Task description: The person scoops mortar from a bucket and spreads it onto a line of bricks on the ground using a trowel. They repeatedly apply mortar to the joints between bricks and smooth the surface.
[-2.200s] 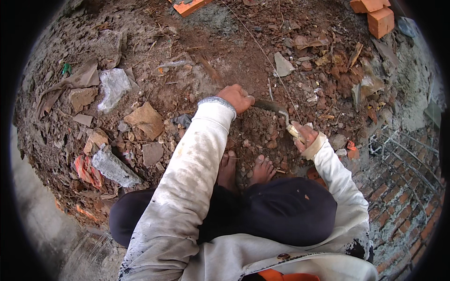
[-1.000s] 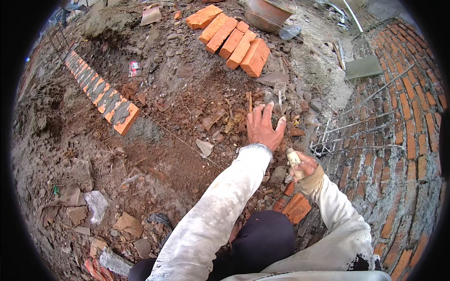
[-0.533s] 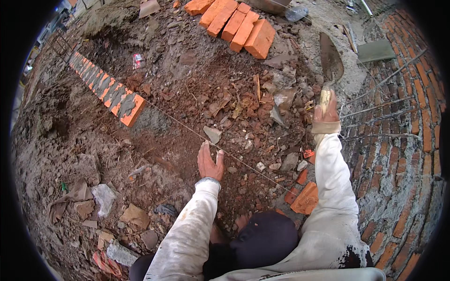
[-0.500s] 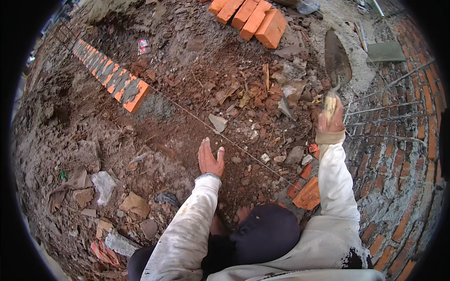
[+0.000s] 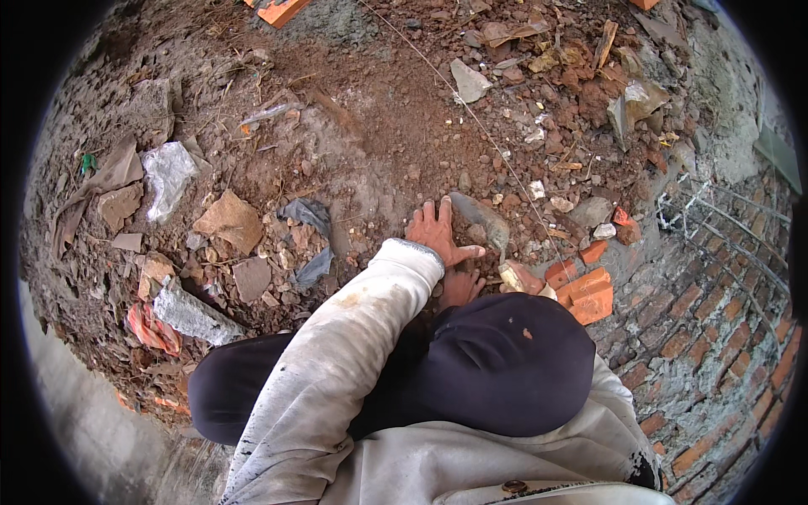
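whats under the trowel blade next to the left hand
The trowel blade lies on reddish soil with small stones, beside the spread left hand. Whatever sits directly beneath the blade is covered. The right hand at the handle is mostly hidden by the dark knee.

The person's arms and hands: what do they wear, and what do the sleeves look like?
Both arms are in long, loose sleeves of an off-white jacket, stained with brownish dirt. The left sleeve ends in a greyish ribbed cuff at the wrist. The left hand is bare, without glove. The right hand is mostly hidden.
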Tool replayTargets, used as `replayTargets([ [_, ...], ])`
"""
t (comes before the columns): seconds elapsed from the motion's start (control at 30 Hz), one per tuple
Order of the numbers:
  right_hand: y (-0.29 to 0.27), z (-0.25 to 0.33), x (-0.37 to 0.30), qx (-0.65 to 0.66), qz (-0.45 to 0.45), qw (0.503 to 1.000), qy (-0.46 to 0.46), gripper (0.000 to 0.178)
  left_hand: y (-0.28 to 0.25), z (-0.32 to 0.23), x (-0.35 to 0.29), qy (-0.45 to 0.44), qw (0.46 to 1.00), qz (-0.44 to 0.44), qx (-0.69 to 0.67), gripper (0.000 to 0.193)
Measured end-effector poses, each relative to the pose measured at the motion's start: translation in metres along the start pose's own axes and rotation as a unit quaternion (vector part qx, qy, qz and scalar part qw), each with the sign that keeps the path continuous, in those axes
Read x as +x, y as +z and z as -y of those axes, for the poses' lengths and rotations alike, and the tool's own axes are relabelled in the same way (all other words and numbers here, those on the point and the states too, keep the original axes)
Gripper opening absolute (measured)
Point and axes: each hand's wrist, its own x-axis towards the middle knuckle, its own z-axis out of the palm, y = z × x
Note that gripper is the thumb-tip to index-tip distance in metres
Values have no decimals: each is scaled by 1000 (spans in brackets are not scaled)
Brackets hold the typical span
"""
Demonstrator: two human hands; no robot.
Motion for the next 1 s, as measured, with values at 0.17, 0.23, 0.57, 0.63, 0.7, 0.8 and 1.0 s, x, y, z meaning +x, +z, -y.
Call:
replayTargets([
  [0.17, 11, 38, 17, 38, 74, 993, 87, 57, 62, -10, -23, -27, 979, -175, -101, 96],
  [0.23, 19, 64, 33, 55, 86, 987, 125, 57, 62, -5, -21, -5, 963, -228, -141, 78],
  [0.57, 10, 117, 28, 154, 7, 977, 148, 56, 19, -30, 6, 147, 917, -347, -131, 53],
  [0.63, -11, 160, 19, 142, -32, 980, 138, 54, -10, -57, 13, 203, 894, -374, -141, 52],
  [0.7, -34, 191, 3, 135, -93, 979, 123, 53, -36, -96, 24, 263, 872, -388, -142, 52],
  [0.8, -62, 223, -16, 185, -232, 953, 61, 54, -79, -161, 46, 381, 830, -388, -126, 53],
  [1.0, -136, 237, -3, -45, -436, 899, -28, 50, -139, -256, 86, 465, 791, -398, -24, 63],
])
